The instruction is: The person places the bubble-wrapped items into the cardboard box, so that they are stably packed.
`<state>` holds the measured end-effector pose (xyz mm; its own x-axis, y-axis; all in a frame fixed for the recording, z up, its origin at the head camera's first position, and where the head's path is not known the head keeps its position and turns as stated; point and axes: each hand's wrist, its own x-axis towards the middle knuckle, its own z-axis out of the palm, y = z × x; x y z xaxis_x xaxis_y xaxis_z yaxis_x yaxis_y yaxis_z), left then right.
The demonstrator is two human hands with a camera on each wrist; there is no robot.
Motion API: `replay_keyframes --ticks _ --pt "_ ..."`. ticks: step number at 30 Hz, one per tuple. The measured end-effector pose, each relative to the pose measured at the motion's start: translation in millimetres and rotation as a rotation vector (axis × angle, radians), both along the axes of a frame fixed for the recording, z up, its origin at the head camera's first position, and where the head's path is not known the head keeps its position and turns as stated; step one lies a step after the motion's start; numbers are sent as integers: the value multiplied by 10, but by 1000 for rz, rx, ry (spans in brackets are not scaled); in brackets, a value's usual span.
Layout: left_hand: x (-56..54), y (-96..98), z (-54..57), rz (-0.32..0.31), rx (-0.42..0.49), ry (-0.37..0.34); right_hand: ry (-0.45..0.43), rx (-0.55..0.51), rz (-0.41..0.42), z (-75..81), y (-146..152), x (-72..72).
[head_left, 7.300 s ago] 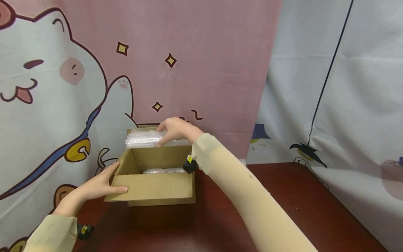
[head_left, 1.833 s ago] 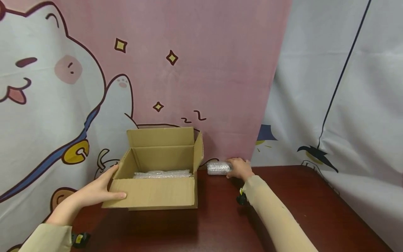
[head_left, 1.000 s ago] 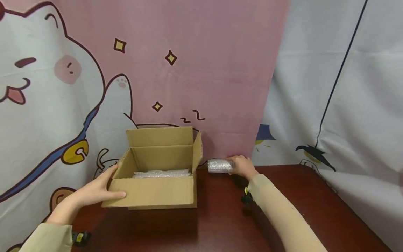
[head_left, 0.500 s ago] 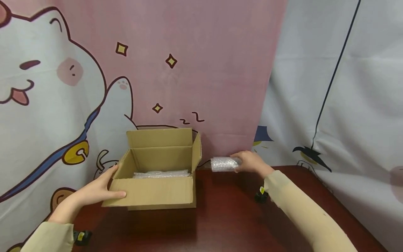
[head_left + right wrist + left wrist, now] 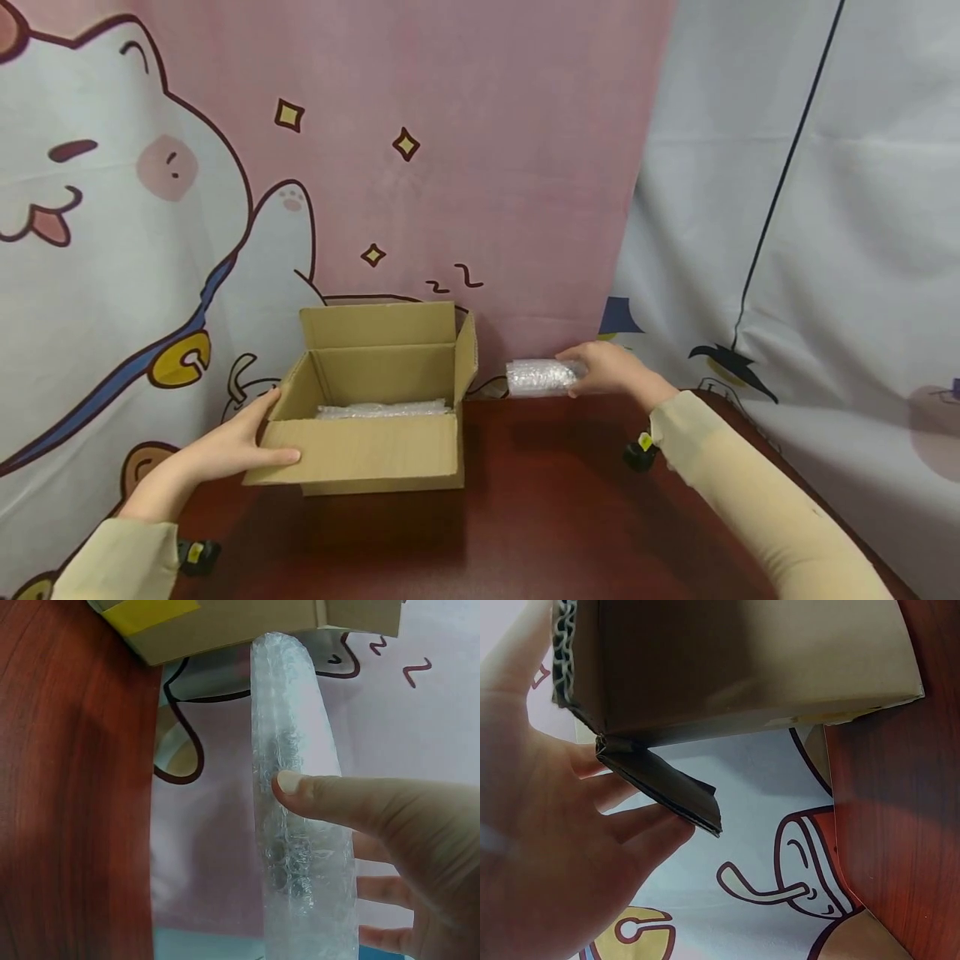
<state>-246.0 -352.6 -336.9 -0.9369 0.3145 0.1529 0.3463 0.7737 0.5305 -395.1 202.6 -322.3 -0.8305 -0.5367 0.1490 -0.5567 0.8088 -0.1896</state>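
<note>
An open cardboard box stands on the table, with a bubble-wrapped bundle lying inside. My left hand grips the box's front left corner, thumb over the front flap and fingers along the left side. The left wrist view shows those fingers behind a side flap. To the right of the box, my right hand holds a long bubble-wrapped package by one end, raised off the table. In the right wrist view the thumb presses one face of the package, with fingers behind it. Its contents are hard to make out.
The dark red wooden table extends in front and to the right. Behind it hangs a printed cloth with a cartoon cat. The box's right flap stands up on the package's side.
Earlier my right hand held a bubble-wrapped package over the box. Later it reached a package on the table at the right, which it has now lifted. The left hand has stayed on the box.
</note>
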Motion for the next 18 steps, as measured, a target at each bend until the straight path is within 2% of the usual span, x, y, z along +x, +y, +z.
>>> replay_keyframes --ticks 5,11,18 --pt "1 8 3 -2 -9 2 34 16 15 79 5 33" --pt "6 25 12 -2 -11 -2 19 2 8 207 -22 89" --pt "10 21 18 -4 -9 -2 22 17 9 542 -97 145"
